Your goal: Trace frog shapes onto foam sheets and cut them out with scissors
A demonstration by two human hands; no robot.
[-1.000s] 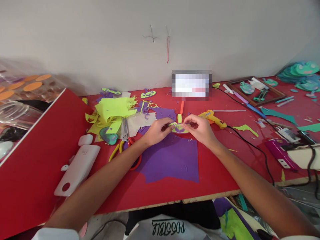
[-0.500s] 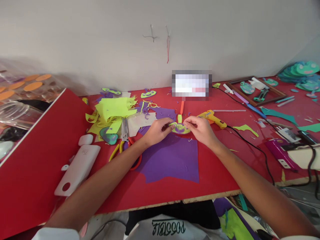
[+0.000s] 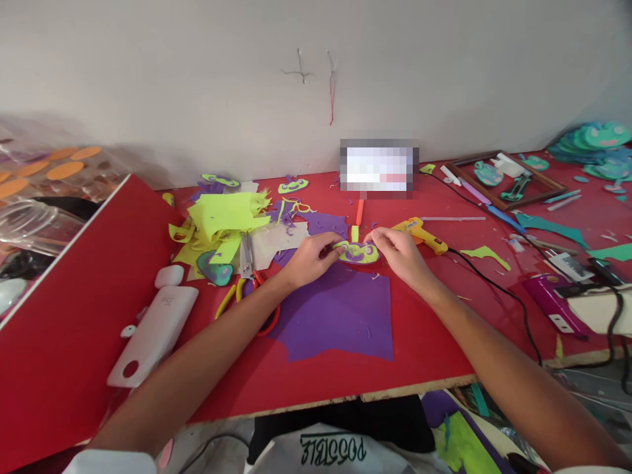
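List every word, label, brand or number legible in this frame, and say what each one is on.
"POSSIBLE" in black outlined letters, seen upside down, on the person's white shirt at the bottom edge.
Label on the yellow glue gun: too small to read.
Mark on the white device at left: too faint to read.
Pixelated patch by the wall: unreadable.
Label on the magenta device: too small to read.

Red worktop (image 3: 424, 349), on which are laid a purple foam sheet (image 3: 340, 316), yellow-green scraps (image 3: 220, 220), scissors (image 3: 247, 260), a yellow glue gun (image 3: 419, 234) and a white case (image 3: 155, 332).
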